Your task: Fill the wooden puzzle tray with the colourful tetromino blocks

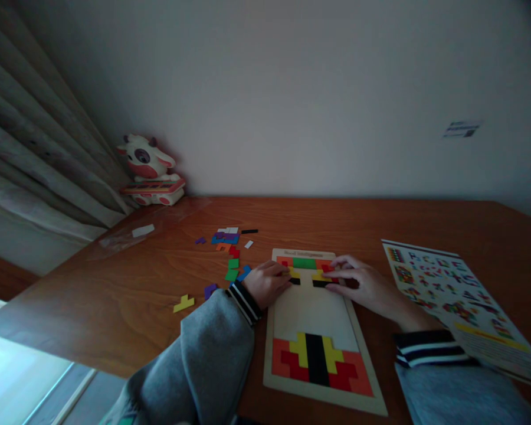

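A wooden puzzle board (315,310) lies on the table in front of me, with coloured blocks fitted along its far and near ends and a bare middle. My left hand (268,283) rests at the board's far left, fingers curled onto the yellow and black pieces there. My right hand (363,284) lies at the far right of the board, its fingertips pressed on the red and yellow pieces (324,273). Whether either hand grips a piece I cannot tell. Loose coloured pieces (228,239) lie scattered to the left.
A printed pattern sheet (455,301) lies at the right. A yellow piece (183,304) sits alone near the left front. A toy cow (150,171) stands at the back left by a curtain (35,153). A clear plastic bag (128,236) lies near it.
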### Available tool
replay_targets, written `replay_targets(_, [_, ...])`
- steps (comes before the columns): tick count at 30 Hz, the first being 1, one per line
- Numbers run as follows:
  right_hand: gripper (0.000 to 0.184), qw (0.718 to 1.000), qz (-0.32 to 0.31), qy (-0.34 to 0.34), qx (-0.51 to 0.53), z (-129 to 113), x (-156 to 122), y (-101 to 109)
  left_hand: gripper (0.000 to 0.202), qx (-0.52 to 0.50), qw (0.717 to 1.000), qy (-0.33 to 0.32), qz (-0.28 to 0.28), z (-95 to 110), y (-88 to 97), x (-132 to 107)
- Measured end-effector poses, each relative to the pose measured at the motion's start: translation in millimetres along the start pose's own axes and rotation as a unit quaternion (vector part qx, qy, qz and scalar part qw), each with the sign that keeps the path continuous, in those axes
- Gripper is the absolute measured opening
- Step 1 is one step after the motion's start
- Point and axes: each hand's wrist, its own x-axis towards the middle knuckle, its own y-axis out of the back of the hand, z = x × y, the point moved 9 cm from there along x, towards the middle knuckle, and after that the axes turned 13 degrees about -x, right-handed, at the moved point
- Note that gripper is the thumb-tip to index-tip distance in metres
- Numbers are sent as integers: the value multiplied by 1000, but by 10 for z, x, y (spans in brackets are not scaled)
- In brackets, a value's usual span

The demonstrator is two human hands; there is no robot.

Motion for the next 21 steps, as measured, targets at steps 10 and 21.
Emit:
replay_targets(10, [32,1000,-4,-16,-1,-8,-12,6,27,5,1000,-5,5,0,18,-9])
replay_targets(21, [33,998,20,-48,21,18,15,66,25,59,981,155,96,-409,311,-100])
